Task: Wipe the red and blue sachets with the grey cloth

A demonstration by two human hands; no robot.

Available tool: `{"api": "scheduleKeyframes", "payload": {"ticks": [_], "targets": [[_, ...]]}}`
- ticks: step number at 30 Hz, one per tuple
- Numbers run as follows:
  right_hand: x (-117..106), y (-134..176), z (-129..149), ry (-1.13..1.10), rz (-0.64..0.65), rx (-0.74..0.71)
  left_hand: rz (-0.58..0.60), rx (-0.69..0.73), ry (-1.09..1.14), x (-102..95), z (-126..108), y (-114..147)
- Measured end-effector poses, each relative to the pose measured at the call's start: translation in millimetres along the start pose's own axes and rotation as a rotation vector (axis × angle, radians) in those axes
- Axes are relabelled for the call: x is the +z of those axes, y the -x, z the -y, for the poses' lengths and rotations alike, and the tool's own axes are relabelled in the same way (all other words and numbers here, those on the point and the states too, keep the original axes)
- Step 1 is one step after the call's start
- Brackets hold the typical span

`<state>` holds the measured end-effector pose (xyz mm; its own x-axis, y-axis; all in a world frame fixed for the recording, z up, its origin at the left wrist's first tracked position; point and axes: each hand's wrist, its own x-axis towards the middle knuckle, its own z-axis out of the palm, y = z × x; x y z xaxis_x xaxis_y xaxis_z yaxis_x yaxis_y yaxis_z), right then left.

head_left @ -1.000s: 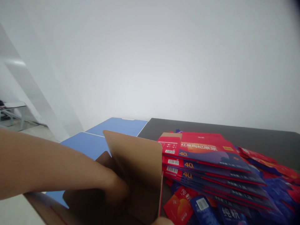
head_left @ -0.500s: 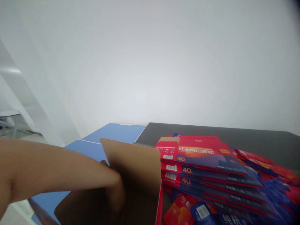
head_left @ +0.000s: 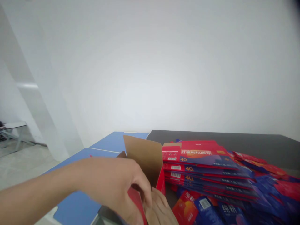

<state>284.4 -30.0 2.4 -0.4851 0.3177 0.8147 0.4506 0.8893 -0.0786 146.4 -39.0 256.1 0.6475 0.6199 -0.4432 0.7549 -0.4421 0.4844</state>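
Note:
An open red carton stands at the bottom centre, its brown inner flap raised at the back. My left hand reaches across from the left, with fingers curled round a red edge that looks like part of this carton. Close against those fingers is my right hand, its fingers bent together at the same red edge. Its palm and thumb are out of sight. Both hands cover most of the carton's opening, so the inside is largely hidden.
Flat red and navy cartons are stacked on the dark table at the right. Red and blue sachets lie loosely around and under the stack. Left of the carton is a blue table; a white wall rises behind.
My left hand has come up from deep inside the carton to a red edge at its near side. My right hand has entered the view beside it. The view has shifted slightly.

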Motion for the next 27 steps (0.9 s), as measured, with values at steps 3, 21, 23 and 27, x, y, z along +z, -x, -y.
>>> {"api": "scheduleKeyframes", "payload": {"ticks": [3, 21, 23, 27], "targets": [[11, 20, -5, 0.029, -0.110, 0.030, -0.156, 0.069, -0.179, 25.8, 11, -6], [36, 97, -26, -0.205, 0.106, 0.436, -0.704, -0.293, -0.870, 148.0, 40, -41], [45, 89, -22, -0.314, 0.194, 0.493, -0.738, -0.452, -0.865, 159.4, 55, -50], [57, 65, -12, -0.492, 0.329, 0.604, -0.811, -0.590, -0.901, 155.9, 63, -68]]}}
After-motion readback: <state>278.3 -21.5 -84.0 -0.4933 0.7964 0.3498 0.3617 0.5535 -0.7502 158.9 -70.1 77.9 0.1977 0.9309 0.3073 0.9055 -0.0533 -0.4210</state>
